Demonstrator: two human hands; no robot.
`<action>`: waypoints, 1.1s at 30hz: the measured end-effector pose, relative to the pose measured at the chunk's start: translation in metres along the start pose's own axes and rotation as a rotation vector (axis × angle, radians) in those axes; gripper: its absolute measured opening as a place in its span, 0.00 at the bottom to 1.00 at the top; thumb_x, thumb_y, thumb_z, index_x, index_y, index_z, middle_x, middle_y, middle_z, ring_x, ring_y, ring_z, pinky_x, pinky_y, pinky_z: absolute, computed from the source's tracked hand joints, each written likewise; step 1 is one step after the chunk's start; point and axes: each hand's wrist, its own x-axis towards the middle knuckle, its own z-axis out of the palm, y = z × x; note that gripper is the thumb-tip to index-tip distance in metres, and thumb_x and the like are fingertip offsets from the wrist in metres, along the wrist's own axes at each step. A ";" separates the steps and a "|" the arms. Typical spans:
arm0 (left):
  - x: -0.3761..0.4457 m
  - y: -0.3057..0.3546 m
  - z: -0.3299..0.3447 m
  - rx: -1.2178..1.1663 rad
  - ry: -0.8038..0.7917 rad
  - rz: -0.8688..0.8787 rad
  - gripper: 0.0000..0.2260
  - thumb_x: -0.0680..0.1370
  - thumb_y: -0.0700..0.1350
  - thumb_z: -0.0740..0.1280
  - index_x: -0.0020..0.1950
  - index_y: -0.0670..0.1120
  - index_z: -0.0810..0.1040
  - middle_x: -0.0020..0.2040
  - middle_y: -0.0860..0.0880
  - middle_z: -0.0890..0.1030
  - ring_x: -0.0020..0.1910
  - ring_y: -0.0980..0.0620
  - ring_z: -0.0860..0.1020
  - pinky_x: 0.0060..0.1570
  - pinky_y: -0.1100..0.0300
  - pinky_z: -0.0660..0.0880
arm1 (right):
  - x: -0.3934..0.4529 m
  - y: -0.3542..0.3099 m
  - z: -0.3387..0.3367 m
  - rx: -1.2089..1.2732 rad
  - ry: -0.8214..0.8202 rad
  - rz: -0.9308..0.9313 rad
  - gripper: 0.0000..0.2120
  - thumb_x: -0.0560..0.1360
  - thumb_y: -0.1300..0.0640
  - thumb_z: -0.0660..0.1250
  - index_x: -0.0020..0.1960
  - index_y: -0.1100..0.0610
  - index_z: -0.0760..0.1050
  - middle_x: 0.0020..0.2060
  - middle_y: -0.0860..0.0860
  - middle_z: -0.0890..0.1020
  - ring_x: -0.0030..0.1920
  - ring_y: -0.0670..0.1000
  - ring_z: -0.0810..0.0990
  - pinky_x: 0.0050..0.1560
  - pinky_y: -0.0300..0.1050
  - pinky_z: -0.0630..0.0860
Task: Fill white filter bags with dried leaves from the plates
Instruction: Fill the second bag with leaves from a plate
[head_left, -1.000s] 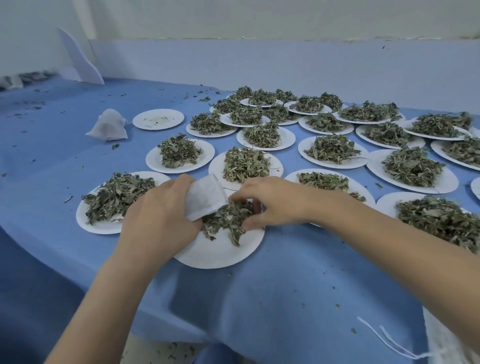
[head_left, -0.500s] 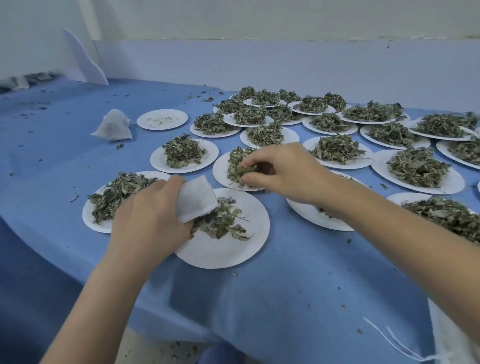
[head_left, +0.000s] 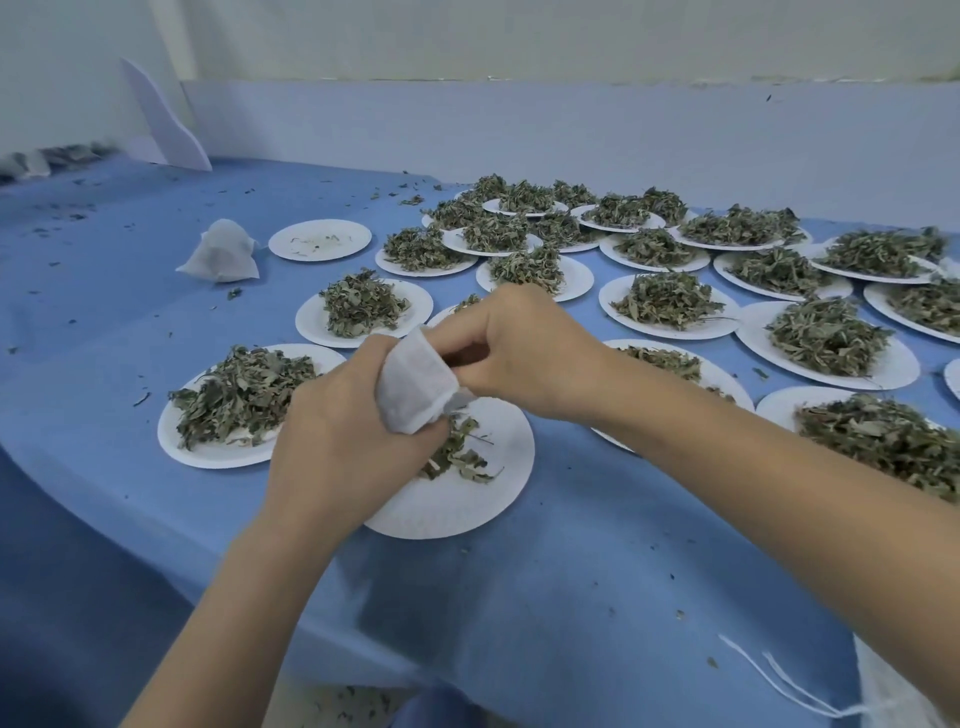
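My left hand (head_left: 343, 441) grips a white filter bag (head_left: 415, 382) above a white paper plate (head_left: 467, 499) that holds a small heap of dried leaves (head_left: 457, 457). My right hand (head_left: 524, 348) is at the bag's upper edge with its fingers curled against the opening; whether it holds leaves is hidden. A filled white bag (head_left: 223, 254) lies on the blue cloth at the far left. Several plates piled with dried leaves, such as one plate of leaves (head_left: 239, 395) to the left, surround the hands.
The blue tablecloth (head_left: 571, 597) covers a table whose front edge runs near my arms. An almost empty plate (head_left: 319, 239) sits beside the filled bag. White strings and more bags (head_left: 883, 696) lie at the bottom right. A wall stands behind.
My right hand came back from the plate behind with a pinch of leaves and met the bag's opening. My left hand raised and tilted the bag up.
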 end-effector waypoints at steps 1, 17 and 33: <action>0.001 0.000 -0.001 -0.005 -0.008 0.001 0.19 0.60 0.59 0.68 0.46 0.51 0.74 0.32 0.55 0.77 0.33 0.50 0.77 0.31 0.56 0.73 | 0.000 0.000 -0.001 -0.007 -0.058 0.001 0.10 0.71 0.63 0.67 0.48 0.52 0.83 0.42 0.48 0.85 0.43 0.50 0.80 0.46 0.45 0.76; 0.005 0.004 0.001 0.187 -0.045 0.091 0.23 0.61 0.53 0.70 0.54 0.51 0.72 0.34 0.58 0.73 0.38 0.45 0.76 0.35 0.58 0.67 | 0.002 0.005 0.006 0.053 -0.309 0.078 0.08 0.73 0.63 0.63 0.40 0.53 0.76 0.24 0.42 0.74 0.29 0.40 0.71 0.34 0.31 0.66; 0.002 -0.025 -0.016 0.338 -0.057 0.032 0.17 0.65 0.44 0.70 0.53 0.48 0.75 0.38 0.51 0.73 0.42 0.40 0.75 0.36 0.55 0.65 | 0.000 0.032 0.026 -0.449 -0.423 0.217 0.34 0.65 0.32 0.65 0.67 0.45 0.65 0.56 0.52 0.69 0.55 0.51 0.71 0.56 0.46 0.70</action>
